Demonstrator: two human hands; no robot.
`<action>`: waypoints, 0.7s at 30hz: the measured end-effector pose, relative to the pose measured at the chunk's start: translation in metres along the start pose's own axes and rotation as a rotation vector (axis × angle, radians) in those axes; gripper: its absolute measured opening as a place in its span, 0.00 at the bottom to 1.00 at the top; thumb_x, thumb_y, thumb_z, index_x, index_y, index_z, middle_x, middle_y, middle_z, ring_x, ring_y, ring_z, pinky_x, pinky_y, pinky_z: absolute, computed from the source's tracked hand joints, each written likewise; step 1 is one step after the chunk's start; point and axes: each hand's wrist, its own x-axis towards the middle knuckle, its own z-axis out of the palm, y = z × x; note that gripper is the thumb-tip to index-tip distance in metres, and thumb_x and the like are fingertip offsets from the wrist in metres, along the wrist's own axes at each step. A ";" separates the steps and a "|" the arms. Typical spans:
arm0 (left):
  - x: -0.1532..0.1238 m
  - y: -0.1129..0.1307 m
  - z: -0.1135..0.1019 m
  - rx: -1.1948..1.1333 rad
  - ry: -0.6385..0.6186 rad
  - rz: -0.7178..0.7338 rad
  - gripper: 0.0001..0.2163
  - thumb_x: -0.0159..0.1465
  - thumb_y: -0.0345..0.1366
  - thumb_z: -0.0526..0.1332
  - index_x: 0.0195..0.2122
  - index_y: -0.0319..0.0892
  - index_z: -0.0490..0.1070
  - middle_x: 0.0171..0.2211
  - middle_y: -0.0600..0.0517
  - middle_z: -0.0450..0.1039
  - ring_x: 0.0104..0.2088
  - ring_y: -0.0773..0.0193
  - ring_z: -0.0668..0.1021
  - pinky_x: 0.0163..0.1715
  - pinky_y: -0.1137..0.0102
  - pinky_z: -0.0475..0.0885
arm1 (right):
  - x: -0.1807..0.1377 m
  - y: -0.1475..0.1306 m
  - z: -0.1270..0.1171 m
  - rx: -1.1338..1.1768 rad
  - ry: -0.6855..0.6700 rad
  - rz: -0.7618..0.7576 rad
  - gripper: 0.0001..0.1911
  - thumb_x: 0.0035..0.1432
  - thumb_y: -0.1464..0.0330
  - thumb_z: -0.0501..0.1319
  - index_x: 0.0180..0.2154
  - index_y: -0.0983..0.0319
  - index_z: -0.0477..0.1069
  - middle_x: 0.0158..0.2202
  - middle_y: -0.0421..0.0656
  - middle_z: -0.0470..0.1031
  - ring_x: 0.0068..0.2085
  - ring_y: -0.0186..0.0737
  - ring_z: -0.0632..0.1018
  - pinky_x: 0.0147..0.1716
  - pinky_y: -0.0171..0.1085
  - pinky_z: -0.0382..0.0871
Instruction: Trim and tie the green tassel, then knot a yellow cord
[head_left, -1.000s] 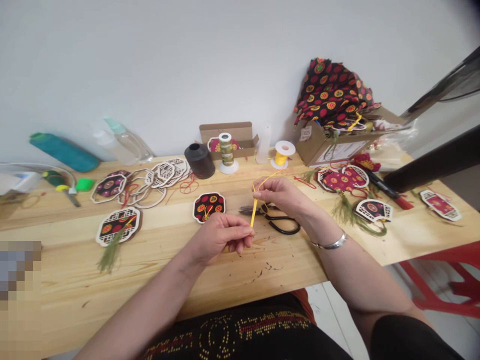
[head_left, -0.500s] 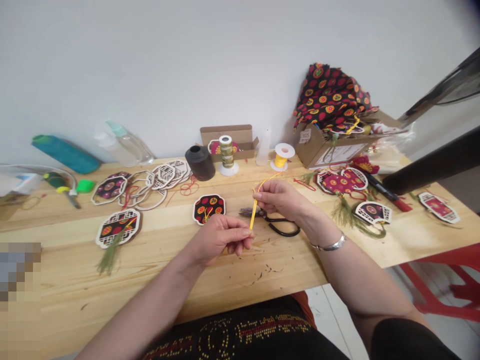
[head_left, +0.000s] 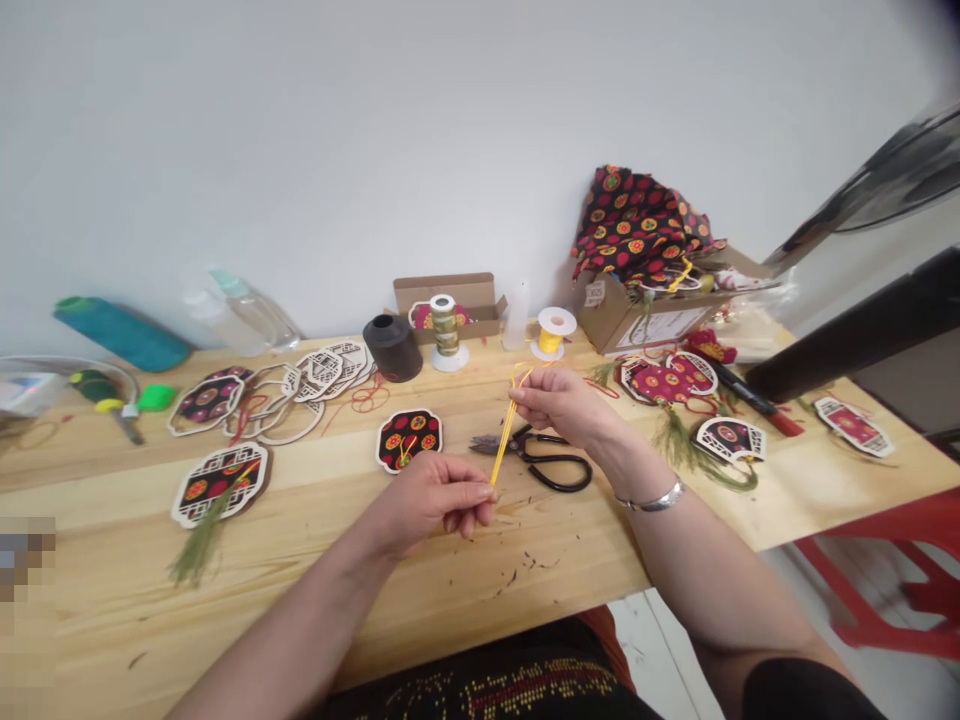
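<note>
At the near edge, a black garment (head_left: 540,690) with dotted yellow and red patterning shows below the worktop (head_left: 322,610), and a red stool (head_left: 885,600) stands at the right, beyond the bent right arm. Over the worktop, the left hand (head_left: 442,500) pinches the lower end of a yellow cord (head_left: 503,445), thumb closed against the fingers. Higher up and farther off, the right hand (head_left: 555,400), a silver bracelet (head_left: 660,497) at its wrist, grips the cord's upper end between thumb and fingers, so that its strands run taut and slanting between the two hands, with a small loop rising above the right fingertips. Small dark scraps (head_left: 517,575) are scattered under and nearer than the hands. A plaque with a green tassel (head_left: 222,485) lies well to the left; a black patterned plaque (head_left: 409,440) lies just beyond the left hand, and black-handled scissors (head_left: 559,470) lie behind the cord, partly hidden. On the right, a fan-shaped plaque (head_left: 729,437) lies near a red patterned one (head_left: 660,380). Farther back, pale openwork frames (head_left: 330,375) overlap at the left, then come a black thread cone (head_left: 394,348), a green-gold spool (head_left: 445,330) and a yellow spool (head_left: 551,335). Behind these sit a small open box (head_left: 442,290) and, to the right, a larger carton (head_left: 637,325) topped with patterned fabric (head_left: 637,230), against a pale wall (head_left: 375,120).
</note>
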 end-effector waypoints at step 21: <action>-0.011 0.012 -0.005 0.228 -0.144 -0.075 0.09 0.55 0.35 0.61 0.21 0.38 0.73 0.20 0.53 0.74 0.18 0.73 0.70 0.21 0.77 0.63 | 0.006 -0.002 -0.022 0.107 0.033 -0.094 0.20 0.39 0.61 0.71 0.21 0.64 0.61 0.15 0.30 0.55 0.17 0.21 0.53 0.18 0.30 0.38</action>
